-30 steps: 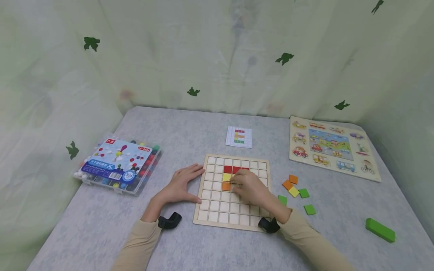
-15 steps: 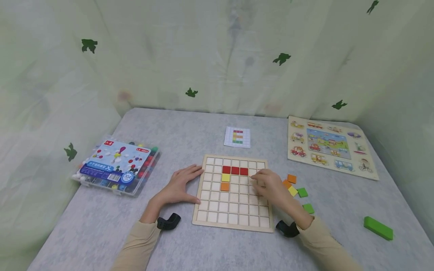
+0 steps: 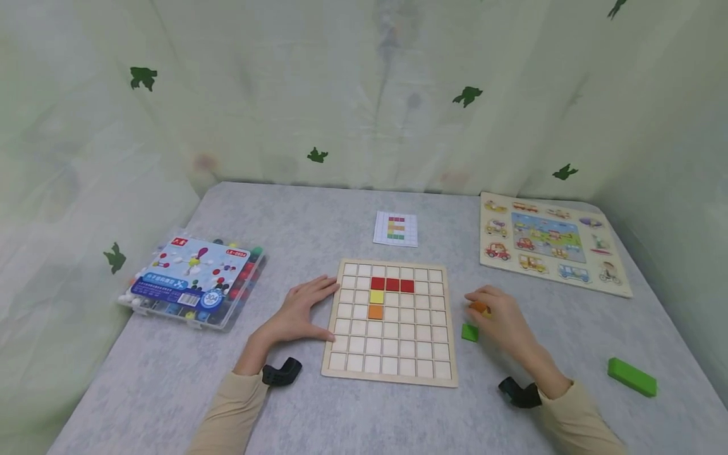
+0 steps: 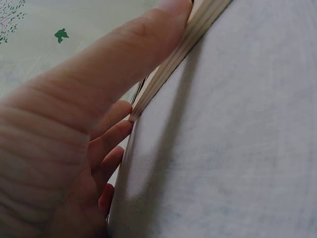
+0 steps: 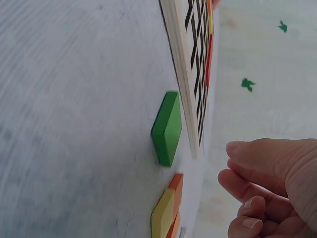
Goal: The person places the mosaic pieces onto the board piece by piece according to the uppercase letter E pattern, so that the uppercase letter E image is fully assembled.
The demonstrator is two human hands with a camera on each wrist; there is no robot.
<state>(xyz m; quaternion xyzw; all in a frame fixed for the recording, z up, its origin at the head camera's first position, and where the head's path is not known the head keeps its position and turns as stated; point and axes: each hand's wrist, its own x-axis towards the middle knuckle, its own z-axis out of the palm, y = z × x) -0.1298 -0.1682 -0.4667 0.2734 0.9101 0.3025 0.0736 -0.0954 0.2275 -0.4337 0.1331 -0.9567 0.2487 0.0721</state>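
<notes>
A wooden grid board (image 3: 392, 347) lies flat on the table. On it are a row of red tiles (image 3: 392, 285), a yellow tile (image 3: 376, 297) below the left one, and an orange tile (image 3: 375, 312) under that. Fingers spread, my left hand (image 3: 300, 311) touches the board's left edge with thumb and fingertips. My right hand (image 3: 503, 321) hovers right of the board over loose orange tiles (image 3: 479, 307), partly covering them. In the right wrist view its thumb and fingers hold nothing. A loose green tile (image 5: 168, 131) and a loose yellow tile (image 5: 162, 215) lie nearby.
A pattern card (image 3: 395, 229) lies beyond the board. At the left is a clear plastic box (image 3: 190, 278) of coloured balls. A vehicle picture puzzle (image 3: 546, 243) sits at the back right, and a green block (image 3: 632, 377) at the right.
My right hand has moved off the board to the right, over the loose tiles, uncovering the red row. My left hand has stayed at the board's edge.
</notes>
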